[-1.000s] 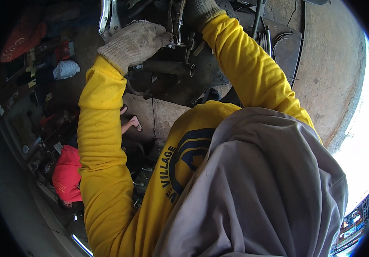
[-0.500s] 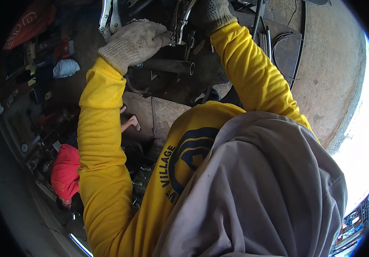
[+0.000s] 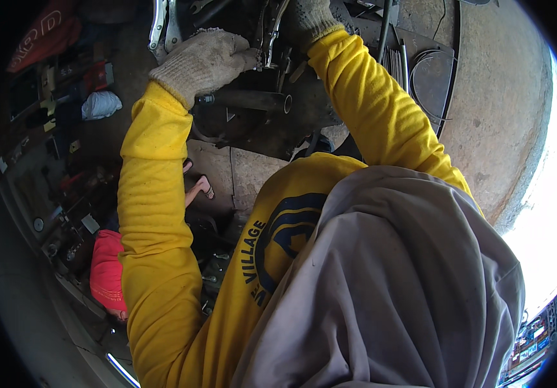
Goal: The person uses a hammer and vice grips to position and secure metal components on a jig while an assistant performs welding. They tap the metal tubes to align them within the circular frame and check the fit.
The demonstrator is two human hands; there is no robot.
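Observation:
My left hand, in a dirty knitted work glove, is closed, with its fingertips against the lower end of silver locking pliers. What it pinches there is too small to make out. My right hand, gloved too, is at the top edge just right of those pliers; its fingers are lost in the dark. A second pair of locking pliers stands upright just beyond my left hand. A dark metal pipe lies on the near side of my hands, its hollow end facing right.
Thin rods and a coil of wire lie on a dark plate at the right. A co-worker in a red shirt bends down at the lower left. A pale bundle sits at the far left.
My right hand and forearm have shifted slightly left, toward the pliers. My left hand stays nearly still. The co-worker in red has moved a little right and down in the view.

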